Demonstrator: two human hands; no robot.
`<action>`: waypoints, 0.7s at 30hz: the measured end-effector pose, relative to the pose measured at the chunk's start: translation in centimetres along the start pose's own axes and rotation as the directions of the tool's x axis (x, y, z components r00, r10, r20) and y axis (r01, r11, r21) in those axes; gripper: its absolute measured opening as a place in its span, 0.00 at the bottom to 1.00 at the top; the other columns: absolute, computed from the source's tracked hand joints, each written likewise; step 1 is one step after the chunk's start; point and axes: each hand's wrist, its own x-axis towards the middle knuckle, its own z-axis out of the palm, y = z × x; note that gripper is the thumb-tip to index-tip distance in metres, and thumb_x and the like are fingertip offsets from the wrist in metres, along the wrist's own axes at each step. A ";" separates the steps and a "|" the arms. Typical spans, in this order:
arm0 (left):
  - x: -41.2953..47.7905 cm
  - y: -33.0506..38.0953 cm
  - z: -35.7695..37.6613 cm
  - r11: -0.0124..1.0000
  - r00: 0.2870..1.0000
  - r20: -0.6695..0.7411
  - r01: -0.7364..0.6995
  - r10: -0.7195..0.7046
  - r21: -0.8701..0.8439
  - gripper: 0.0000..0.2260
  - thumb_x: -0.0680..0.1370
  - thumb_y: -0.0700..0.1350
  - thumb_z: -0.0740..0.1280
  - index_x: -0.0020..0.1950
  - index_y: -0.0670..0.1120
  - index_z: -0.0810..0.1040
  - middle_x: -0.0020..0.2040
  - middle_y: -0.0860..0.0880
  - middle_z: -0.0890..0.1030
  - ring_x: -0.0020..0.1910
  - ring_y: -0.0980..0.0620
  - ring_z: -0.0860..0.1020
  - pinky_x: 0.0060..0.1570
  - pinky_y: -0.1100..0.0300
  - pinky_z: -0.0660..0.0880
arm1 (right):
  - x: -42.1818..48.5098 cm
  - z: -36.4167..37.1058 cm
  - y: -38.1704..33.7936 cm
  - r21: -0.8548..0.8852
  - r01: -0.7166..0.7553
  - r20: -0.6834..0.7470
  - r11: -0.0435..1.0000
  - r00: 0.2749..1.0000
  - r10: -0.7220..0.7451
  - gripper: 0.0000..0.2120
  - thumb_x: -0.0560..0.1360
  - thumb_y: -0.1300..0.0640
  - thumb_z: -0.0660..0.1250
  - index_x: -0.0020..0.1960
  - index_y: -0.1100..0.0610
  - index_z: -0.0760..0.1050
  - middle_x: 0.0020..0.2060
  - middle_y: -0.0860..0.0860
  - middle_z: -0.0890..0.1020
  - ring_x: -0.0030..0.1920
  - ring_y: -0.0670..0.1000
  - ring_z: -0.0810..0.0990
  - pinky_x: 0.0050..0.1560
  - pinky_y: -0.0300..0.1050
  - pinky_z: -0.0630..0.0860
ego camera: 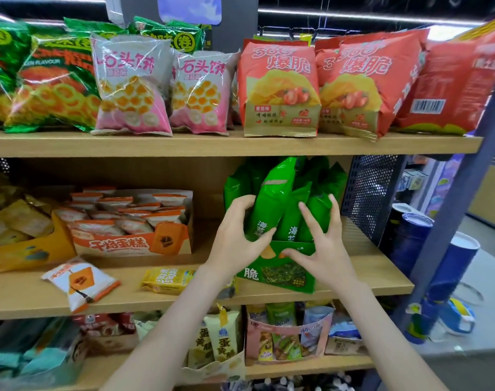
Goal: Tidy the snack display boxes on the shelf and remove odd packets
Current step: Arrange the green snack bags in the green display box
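On the middle shelf, toward its right end, the green box sits right at the front edge. Its green packets stand upright inside, fanned unevenly. The left hand grips the leftmost packets, with fingers curled round their side and the thumb across the front. The right hand is spread wide, fingers laid against the packets on the other side and the thumb on the box's front lip. To my eye the straightening of this box is under way but not finished.

Left of the green box there is more to do. A yellow packet lies loose on the shelf just beside the box's lower left corner. Farther left a white-and-orange packet lies flat near the front edge. It seems to belong to the orange box behind it, whose own packets are heaped untidily. I'd guess both loose packets are yet to be dealt with.

As for room, the green box's front reaches the shelf's front edge, so a pull forward could tip it off. Right of the box is bare board, then a mesh panel. Above the box, the upper shelf leaves little gap over the packet tops, so packets would come out forward rather than up.
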 end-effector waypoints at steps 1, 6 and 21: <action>0.0 -0.1 -0.1 1.000 1.000 0.020 0.003 -0.003 -0.008 0.26 0.74 0.42 0.74 0.65 0.57 0.65 0.60 0.54 0.74 0.61 0.61 0.73 0.60 0.68 0.71 | 0.0 0.0 0.0 -0.004 0.002 -0.002 1.000 1.000 -0.002 0.50 0.66 0.45 0.77 0.75 0.33 0.47 0.74 0.41 0.31 0.75 0.41 0.33 0.71 0.57 0.55; 1.5 0.5 -0.3 0.992 0.975 0.199 0.110 -0.097 -0.056 0.24 0.74 0.41 0.74 0.62 0.55 0.64 0.57 0.63 0.72 0.56 0.77 0.69 0.55 0.79 0.66 | 0.0 -0.1 0.1 0.001 -0.040 0.027 0.999 0.999 0.040 0.49 0.68 0.45 0.76 0.75 0.32 0.45 0.73 0.40 0.28 0.74 0.41 0.30 0.72 0.53 0.51; 2.6 2.0 0.2 0.991 0.985 0.173 0.017 0.007 -0.136 0.28 0.73 0.40 0.75 0.64 0.55 0.63 0.59 0.65 0.67 0.59 0.81 0.64 0.58 0.81 0.62 | 0.3 -2.0 1.0 0.030 -0.078 0.133 0.996 0.988 0.073 0.47 0.70 0.47 0.74 0.73 0.27 0.43 0.68 0.34 0.23 0.70 0.34 0.28 0.72 0.48 0.49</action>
